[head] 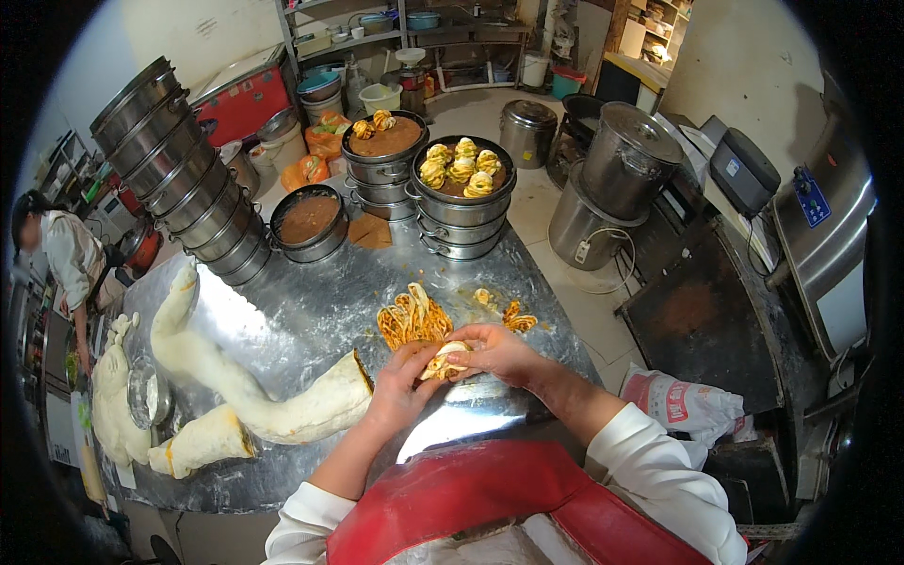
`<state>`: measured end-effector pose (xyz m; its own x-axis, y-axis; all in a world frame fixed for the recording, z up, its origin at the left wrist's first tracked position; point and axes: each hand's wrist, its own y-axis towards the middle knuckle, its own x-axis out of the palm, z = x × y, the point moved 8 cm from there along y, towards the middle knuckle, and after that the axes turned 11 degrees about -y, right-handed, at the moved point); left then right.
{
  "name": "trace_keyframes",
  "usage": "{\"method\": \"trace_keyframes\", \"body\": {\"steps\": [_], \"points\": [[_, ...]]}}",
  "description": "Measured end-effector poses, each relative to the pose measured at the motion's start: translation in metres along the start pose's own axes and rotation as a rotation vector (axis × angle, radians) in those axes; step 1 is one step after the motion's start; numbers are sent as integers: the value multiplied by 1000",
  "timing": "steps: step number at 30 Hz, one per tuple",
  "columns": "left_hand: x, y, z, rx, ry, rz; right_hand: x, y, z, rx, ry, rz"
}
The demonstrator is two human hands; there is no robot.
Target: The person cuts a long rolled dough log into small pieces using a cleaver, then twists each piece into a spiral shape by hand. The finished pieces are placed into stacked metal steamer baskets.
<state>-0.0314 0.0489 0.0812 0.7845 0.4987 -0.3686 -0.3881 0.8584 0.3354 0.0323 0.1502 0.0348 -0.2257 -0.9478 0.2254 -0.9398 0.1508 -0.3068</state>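
Between my left hand [401,385] and my right hand [500,354] is a small layered piece of dough [445,361] with orange filling, and the fingers of both hands grip it. Just beyond them lies a fanned pile of cut, filled dough strips [413,318]. A smaller bunch of strips [519,319] rests to the right, near a little scrap of dough [483,296]. Left of my hands stretches a long rolled dough log [282,417], its cut end showing filling. A shorter cut roll [201,441] lies in front of it.
Twisted rolls [462,169] sit on a steamer stack [462,236]; another steamer [385,141] behind holds a few more. A tall stack of steamer tiers [191,183] leans at left. Beside plain dough [113,402] are a metal bowl [148,395] and a rolling pin [92,470]. Another person [70,247] stands far left.
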Motion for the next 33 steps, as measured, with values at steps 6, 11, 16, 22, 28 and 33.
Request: {"method": "trace_keyframes", "body": {"steps": [6, 11, 16, 22, 28, 33], "points": [[-5, -3, 9, 109, 94, -40, 9, -4, -2, -8, 64, -56], [-4, -8, 34, 331, 280, -121, 28, -3, 25, 227, 379, -336], [-8, -11, 56, 522, 398, -195, 36, 2, 33, 275, 394, -315], [-26, -16, 15, 90, -16, -7, 34, -14, -5, 41, 99, -336], [-11, -34, -43, -598, -733, 55, 36, -15, -44, -368, -693, -176], [2, -38, -45, -720, -1243, 29, 53, -26, -70, -754, -1111, -17]]}}
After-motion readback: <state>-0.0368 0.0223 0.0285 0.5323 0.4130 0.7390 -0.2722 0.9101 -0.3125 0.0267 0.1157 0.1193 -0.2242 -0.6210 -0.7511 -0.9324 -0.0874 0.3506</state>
